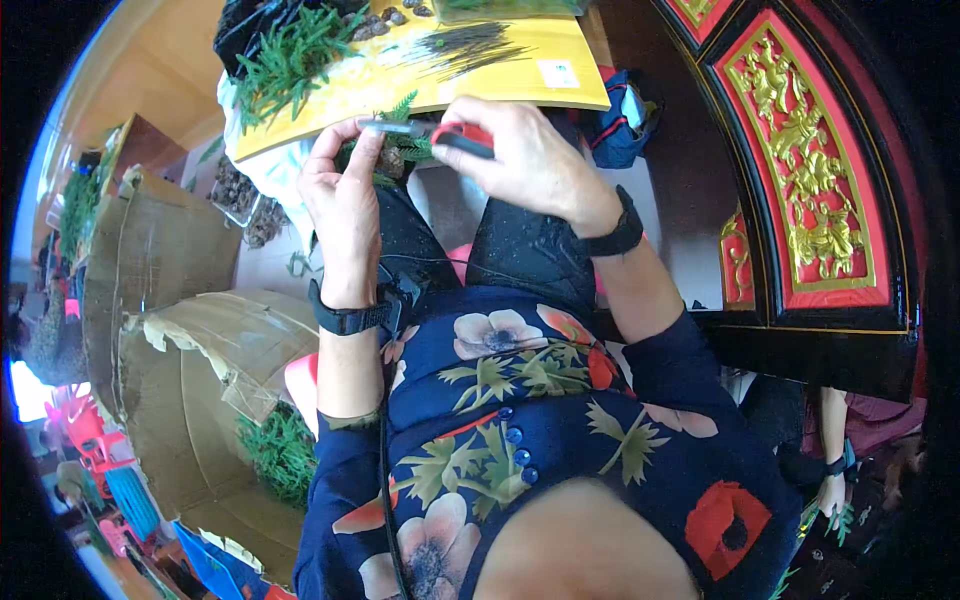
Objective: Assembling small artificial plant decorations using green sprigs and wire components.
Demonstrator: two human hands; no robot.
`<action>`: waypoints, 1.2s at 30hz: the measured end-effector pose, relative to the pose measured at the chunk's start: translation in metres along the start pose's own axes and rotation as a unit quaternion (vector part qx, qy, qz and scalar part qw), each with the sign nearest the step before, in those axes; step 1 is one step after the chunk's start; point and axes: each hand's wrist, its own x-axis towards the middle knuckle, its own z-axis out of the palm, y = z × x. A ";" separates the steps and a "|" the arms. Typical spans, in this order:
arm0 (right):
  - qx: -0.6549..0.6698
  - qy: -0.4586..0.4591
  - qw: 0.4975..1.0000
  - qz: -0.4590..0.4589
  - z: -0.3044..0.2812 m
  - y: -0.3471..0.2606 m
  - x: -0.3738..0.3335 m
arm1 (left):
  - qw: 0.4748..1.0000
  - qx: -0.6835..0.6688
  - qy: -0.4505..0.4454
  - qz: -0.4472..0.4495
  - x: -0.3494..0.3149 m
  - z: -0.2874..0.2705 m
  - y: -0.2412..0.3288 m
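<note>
Shows one pair of pliers above the lap, at the near edge of one yellow board. Clasped by red-and-black handles in the right hand; tip at the pinched thumb and finger of the left hand. Contents of that pinch: impossible to tell. Close beneath the pliers: one green sprig and one brown cone, both partly covered; means of support unclear.

On the board: one heap of greenery, too tangled to count; one spread of dark rods, overlapping and likewise uncountable; one white label; at least four small cones, cut off by the upper edge along with one clear tray.

Farther out: one blue bag, right of the board; one torn carton, left, with more greenery half hidden inside; one carved panel, red and gold. Lower right: one co-worker's hand beside green fronds, body mostly out of view; grip hard to make out.
</note>
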 end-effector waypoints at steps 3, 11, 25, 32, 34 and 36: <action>-0.067 -0.007 0.995 0.069 -0.001 0.001 -0.004 | 1.000 -0.004 -0.004 0.016 0.000 0.005 0.005; -0.106 -0.020 0.991 0.080 -0.004 0.014 -0.004 | 0.997 -0.017 -0.064 -0.041 -0.001 0.002 0.015; -0.011 -0.051 0.998 -0.041 -0.014 0.026 -0.007 | 0.923 -0.232 -0.196 -0.235 0.003 -0.014 0.010; 0.032 -0.056 0.996 -0.062 -0.017 0.032 -0.003 | 0.867 -0.302 -0.267 -0.293 0.007 -0.017 0.008; 0.022 -0.047 0.998 -0.047 -0.017 0.032 -0.004 | 0.867 -0.310 -0.264 -0.287 0.006 -0.011 0.012; 0.004 -0.031 0.999 -0.022 -0.017 0.030 -0.005 | 0.889 -0.275 -0.246 -0.272 0.006 -0.009 0.010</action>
